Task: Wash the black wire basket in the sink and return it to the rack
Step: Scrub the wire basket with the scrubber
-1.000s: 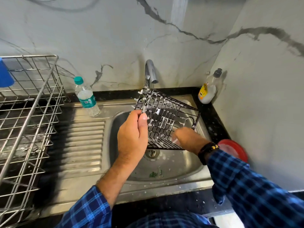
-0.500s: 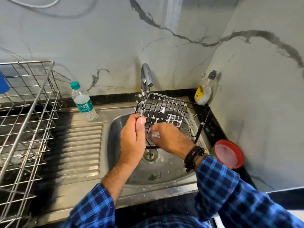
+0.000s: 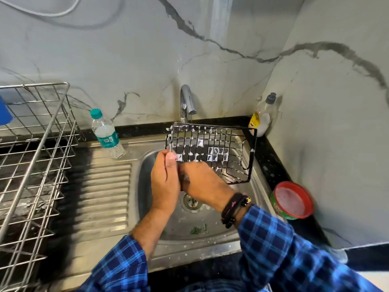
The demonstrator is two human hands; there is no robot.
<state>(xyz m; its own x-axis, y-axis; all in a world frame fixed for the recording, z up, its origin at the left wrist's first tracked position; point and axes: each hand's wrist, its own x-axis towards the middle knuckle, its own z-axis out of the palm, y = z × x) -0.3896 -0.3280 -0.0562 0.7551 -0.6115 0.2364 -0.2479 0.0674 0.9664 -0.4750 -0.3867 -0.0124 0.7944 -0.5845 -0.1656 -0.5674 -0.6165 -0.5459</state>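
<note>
Single head camera, wide-angle, looked forward and down, close over sink (image 3: 134,211); wall corner filled frame top.

Foam-flecked black wire basket (image 3: 212,152) tilted on edge above sink (image 3: 105,197), frame centre. Steel rack (image 3: 51,125) at far left.

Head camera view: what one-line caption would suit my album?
Left hand holds a soapy black wire basket over the sink, right hand at its lower edge, beneath the tap.
</note>
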